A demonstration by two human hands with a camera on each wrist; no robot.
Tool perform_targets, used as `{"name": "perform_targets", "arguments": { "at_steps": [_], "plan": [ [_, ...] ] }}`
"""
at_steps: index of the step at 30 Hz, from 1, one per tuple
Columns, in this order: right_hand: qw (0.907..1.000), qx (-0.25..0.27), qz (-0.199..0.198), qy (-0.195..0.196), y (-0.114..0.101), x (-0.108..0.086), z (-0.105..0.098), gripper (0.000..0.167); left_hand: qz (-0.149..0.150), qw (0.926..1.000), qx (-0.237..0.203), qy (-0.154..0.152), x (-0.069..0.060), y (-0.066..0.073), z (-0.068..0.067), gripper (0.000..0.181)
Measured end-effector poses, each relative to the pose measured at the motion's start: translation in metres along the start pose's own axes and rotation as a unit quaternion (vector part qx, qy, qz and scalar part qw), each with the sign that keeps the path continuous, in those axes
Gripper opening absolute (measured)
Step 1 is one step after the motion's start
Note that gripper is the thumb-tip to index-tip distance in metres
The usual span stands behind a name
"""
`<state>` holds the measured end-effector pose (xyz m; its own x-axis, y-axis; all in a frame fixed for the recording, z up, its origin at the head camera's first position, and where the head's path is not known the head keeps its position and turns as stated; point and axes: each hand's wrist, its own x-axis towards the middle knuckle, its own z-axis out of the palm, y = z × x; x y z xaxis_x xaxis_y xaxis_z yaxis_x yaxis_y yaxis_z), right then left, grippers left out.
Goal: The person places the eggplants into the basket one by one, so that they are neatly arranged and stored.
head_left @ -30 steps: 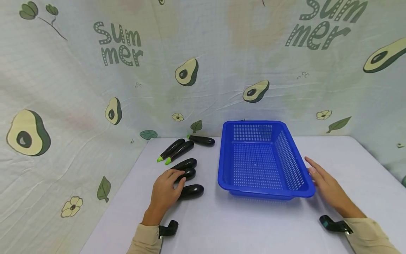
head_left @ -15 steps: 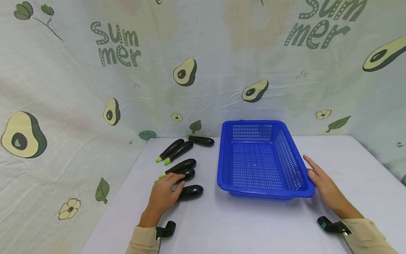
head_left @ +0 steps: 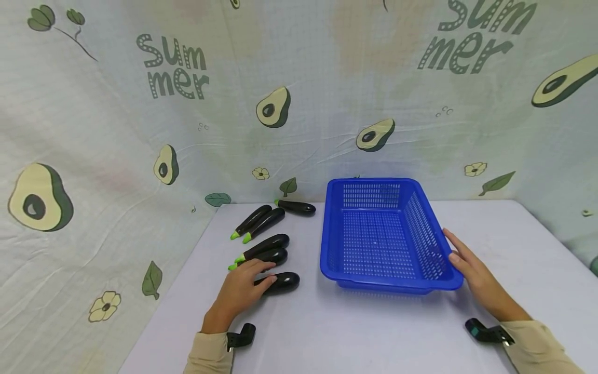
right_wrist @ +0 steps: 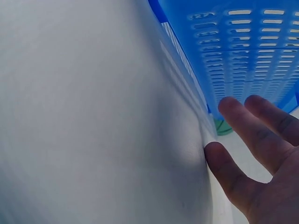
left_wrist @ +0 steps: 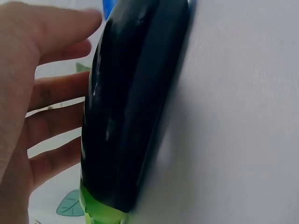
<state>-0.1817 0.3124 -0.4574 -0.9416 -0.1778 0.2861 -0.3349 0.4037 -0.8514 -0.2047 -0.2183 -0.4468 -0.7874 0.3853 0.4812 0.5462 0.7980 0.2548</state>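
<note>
My left hand (head_left: 243, 291) hovers over the stem half of the nearest eggplant (head_left: 285, 283), which is dark and glossy. In the left wrist view that eggplant (left_wrist: 133, 102) shows its green cap, while the fingers (left_wrist: 53, 123) extend loosely behind it without curling round. Just beyond the hand lie two more eggplants, the closer one (head_left: 275, 256) partly covered by the fingers. On the right, my right hand (head_left: 481, 278) has its fingers extended by the right side of a blue perforated plastic basket (head_left: 378, 244). Whether its fingertips touch the basket is hard to tell.
Farther back on the white table (head_left: 355, 337) lie a pair of eggplants (head_left: 265, 224) side by side and a single eggplant (head_left: 298, 208) near the rear edge. A cloth (head_left: 317, 98) printed with avocados hangs behind the table.
My left hand has shifted slightly toward the front, from the middle eggplant to the nearest one, uncovering the green ends of those behind. The right hand has edged slightly left. The basket stays in place.
</note>
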Motion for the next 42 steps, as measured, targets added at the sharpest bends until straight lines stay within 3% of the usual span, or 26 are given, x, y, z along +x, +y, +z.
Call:
{"name": "perform_targets", "arguments": {
  "at_steps": [5, 12, 20, 26, 37, 42],
  "plan": [
    [1.0000, 0.000, -0.007, 0.005, 0.0018, -0.0003, 0.0004, 0.057, -0.015, 0.9988, -0.021, -0.042, -0.0010, -0.0024, 0.0008, 0.031],
    [0.9989, -0.018, -0.044, 0.003, 0.0022, 0.0008, -0.0006, 0.055, -0.029, 0.9969, -0.036, -0.063, -0.0017, -0.0033, 0.0024, 0.028],
    [0.9968, 0.065, -0.031, -0.034, -0.0007, -0.0013, 0.0024, 0.060, -0.048, 0.9930, -0.038, -0.101, -0.0034, -0.0039, 0.0013, 0.034],
    [0.9973, 0.060, -0.027, -0.031, -0.0015, -0.0016, 0.0017, 0.062, -0.056, 0.9888, -0.043, -0.131, -0.0023, -0.0035, -0.0005, 0.046],
    [0.9979, 0.056, -0.016, -0.029, -0.0003, 0.0006, 0.0014, 0.062, -0.056, 0.9880, -0.033, -0.140, -0.0018, -0.0030, -0.0010, 0.047],
    [0.9980, 0.057, -0.011, -0.026, -0.0012, -0.0002, 0.0041, 0.063, -0.038, 0.9939, -0.037, -0.097, -0.0028, 0.0000, -0.0024, 0.046]
  ]
}}
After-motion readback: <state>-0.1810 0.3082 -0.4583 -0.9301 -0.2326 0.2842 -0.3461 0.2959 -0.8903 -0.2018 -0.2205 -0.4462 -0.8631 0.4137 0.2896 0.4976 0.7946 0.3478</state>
